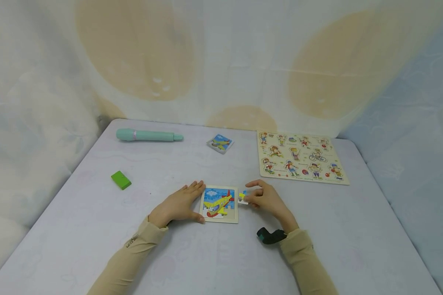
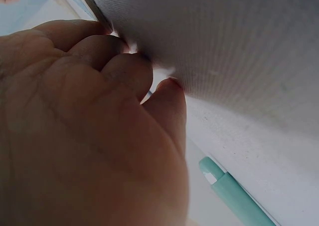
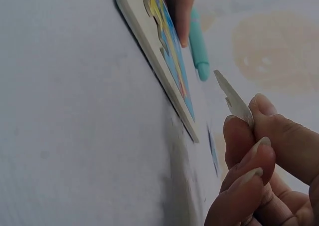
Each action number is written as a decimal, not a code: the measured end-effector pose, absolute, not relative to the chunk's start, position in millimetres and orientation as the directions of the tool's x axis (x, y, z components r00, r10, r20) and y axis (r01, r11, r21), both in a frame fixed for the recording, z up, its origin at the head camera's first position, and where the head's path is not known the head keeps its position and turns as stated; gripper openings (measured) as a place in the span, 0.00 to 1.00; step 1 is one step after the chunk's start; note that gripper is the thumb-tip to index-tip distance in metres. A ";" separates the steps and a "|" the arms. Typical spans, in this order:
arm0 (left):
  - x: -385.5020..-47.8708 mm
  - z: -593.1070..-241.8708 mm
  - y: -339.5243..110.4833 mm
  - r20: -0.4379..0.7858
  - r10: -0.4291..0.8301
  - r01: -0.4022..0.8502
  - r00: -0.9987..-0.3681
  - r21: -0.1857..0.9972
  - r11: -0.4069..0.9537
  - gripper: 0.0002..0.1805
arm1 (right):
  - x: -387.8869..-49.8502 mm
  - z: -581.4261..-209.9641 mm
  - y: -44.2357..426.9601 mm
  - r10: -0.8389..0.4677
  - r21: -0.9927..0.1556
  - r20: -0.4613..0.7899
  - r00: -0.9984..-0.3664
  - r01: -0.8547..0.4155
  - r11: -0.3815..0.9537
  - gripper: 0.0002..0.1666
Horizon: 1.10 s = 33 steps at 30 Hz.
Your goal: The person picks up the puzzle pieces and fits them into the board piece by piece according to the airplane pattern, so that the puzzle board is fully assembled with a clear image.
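A small square jigsaw puzzle [image 1: 216, 200] with a yellow airplane on blue lies in a pale wooden frame [image 1: 231, 220]. Bare wood shows at its lower right. My left hand [image 1: 179, 205] rests along the frame's left side, fingers stretched to the upper corner and thumb by the lower one. In the left wrist view the left hand [image 2: 94, 121] hides most of the frame. Just right of the frame, my right hand [image 1: 267, 199] pinches a loose puzzle piece [image 1: 242, 198] between thumb and index finger. The right wrist view shows this puzzle piece [image 3: 234, 99] edge-on, raised off the table.
A mint-green microphone-shaped toy [image 1: 149, 135] lies at the back left, and a green block [image 1: 121, 180] in front of it. A small airplane picture card [image 1: 220, 144] is at the back middle. A large wooden peg puzzle board [image 1: 300, 157] occupies the back right.
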<state>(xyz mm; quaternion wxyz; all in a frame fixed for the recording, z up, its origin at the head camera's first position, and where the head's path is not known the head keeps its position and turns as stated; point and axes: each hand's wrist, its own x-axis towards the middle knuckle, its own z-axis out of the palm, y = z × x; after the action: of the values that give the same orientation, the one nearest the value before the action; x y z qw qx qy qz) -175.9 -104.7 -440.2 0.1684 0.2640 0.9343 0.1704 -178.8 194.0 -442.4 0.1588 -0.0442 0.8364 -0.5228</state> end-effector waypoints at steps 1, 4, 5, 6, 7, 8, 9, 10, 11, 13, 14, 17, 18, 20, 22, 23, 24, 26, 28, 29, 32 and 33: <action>-175.9 -440.6 -104.7 -0.223 0.552 0.436 -0.804 0.409 0.801 0.61 | -178.2 -443.0 191.4 -0.253 -0.890 -0.218 -0.943 0.086 0.447 0.25; -175.8 -441.1 -104.7 -0.221 0.552 0.438 -0.804 0.410 0.801 0.61 | -176.3 -444.1 183.9 -0.287 -0.895 -0.213 -0.934 0.069 0.441 0.26; -175.8 -441.0 -104.7 -0.220 0.553 0.439 -0.803 0.408 0.800 0.61 | -175.7 -444.5 181.5 -0.290 -0.895 -0.217 -0.932 0.071 0.441 0.26; -175.8 -440.8 -104.9 -0.219 0.554 0.441 -0.803 0.407 0.800 0.61 | -175.1 -445.1 179.6 -0.299 -0.893 -0.218 -0.929 0.066 0.446 0.26; -175.9 -440.7 -105.0 -0.219 0.555 0.442 -0.803 0.407 0.800 0.61 | -174.5 -445.2 178.0 -0.307 -0.891 -0.219 -0.926 0.062 0.450 0.27; -175.9 -440.7 -105.2 -0.219 0.555 0.442 -0.803 0.407 0.800 0.61 | -173.7 -445.2 176.0 -0.311 -0.889 -0.225 -0.923 0.064 0.454 0.27; -175.9 -440.6 -105.4 -0.220 0.554 0.441 -0.803 0.407 0.800 0.61 | -172.8 -445.2 174.0 -0.319 -0.886 -0.229 -0.919 0.061 0.460 0.27; -176.0 -440.5 -105.5 -0.221 0.553 0.439 -0.803 0.407 0.801 0.61 | -171.9 -445.1 172.3 -0.325 -0.882 -0.237 -0.916 0.062 0.468 0.26; -176.2 -440.8 -105.7 -0.220 0.554 0.439 -0.803 0.409 0.800 0.61 | -170.8 -444.8 170.6 -0.339 -0.879 -0.239 -0.910 0.055 0.475 0.26; -176.3 -440.8 -105.8 -0.222 0.552 0.436 -0.804 0.411 0.801 0.61 | -169.0 -444.2 167.0 -0.369 -0.871 -0.233 -0.900 0.024 0.490 0.25; -176.3 -440.9 -105.9 -0.221 0.552 0.437 -0.804 0.411 0.800 0.61 | -167.9 -443.9 165.0 -0.382 -0.868 -0.231 -0.895 0.012 0.496 0.25; -176.5 -440.6 -105.8 -0.220 0.552 0.438 -0.804 0.407 0.801 0.61 | -165.6 -443.3 161.1 -0.417 -0.858 -0.210 -0.884 -0.037 0.512 0.22; -176.5 -440.3 -105.7 -0.220 0.551 0.439 -0.805 0.405 0.802 0.61 | -164.9 -443.3 160.1 -0.422 -0.855 -0.204 -0.883 -0.048 0.516 0.21; -176.6 -440.6 -105.6 -0.218 0.552 0.440 -0.805 0.405 0.802 0.61 | -163.5 -442.9 158.4 -0.420 -0.845 -0.200 -0.885 -0.062 0.532 0.19; -176.8 -440.7 -105.3 -0.225 0.548 0.436 -0.805 0.400 0.806 0.61 | -162.4 -442.7 157.2 -0.414 -0.829 -0.200 -0.888 -0.071 0.554 0.17; -176.8 -440.6 -105.3 -0.224 0.549 0.437 -0.806 0.401 0.805 0.61 | -162.0 -442.6 156.6 -0.413 -0.820 -0.201 -0.888 -0.078 0.567 0.16; -176.8 -440.5 -105.2 -0.221 0.550 0.437 -0.806 0.404 0.803 0.61 | -161.6 -442.5 156.0 -0.411 -0.809 -0.199 -0.889 -0.087 0.581 0.15; -176.9 -440.5 -105.0 -0.224 0.549 0.436 -0.805 0.403 0.805 0.61 | -161.1 -443.1 155.2 -0.409 -0.782 -0.194 -0.892 -0.112 0.613 0.13; -177.0 -440.6 -105.0 -0.224 0.549 0.437 -0.805 0.401 0.805 0.61 | -160.7 -443.3 154.4 -0.410 -0.758 -0.183 -0.894 -0.136 0.637 0.10; -177.1 -440.6 -105.0 -0.223 0.548 0.437 -0.806 0.401 0.805 0.61 | -160.3 -443.0 154.2 -0.410 -0.748 -0.178 -0.895 -0.148 0.648 0.09; -177.1 -441.3 -105.0 -0.220 0.551 0.441 -0.805 0.398 0.804 0.61 | -159.6 -442.3 153.3 -0.408 -0.735 -0.178 -0.895 -0.155 0.660 0.06; -177.0 -441.5 -105.0 -0.219 0.552 0.443 -0.805 0.397 0.804 0.61 | -159.4 -442.0 152.9 -0.407 -0.734 -0.180 -0.895 -0.153 0.662 0.06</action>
<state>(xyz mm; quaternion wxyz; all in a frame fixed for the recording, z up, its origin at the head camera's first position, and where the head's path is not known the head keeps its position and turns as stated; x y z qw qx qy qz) -177.0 -105.0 -441.5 0.1641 0.2658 0.9354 0.1657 -159.4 152.9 -442.0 0.1670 -0.1564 0.8962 -0.3802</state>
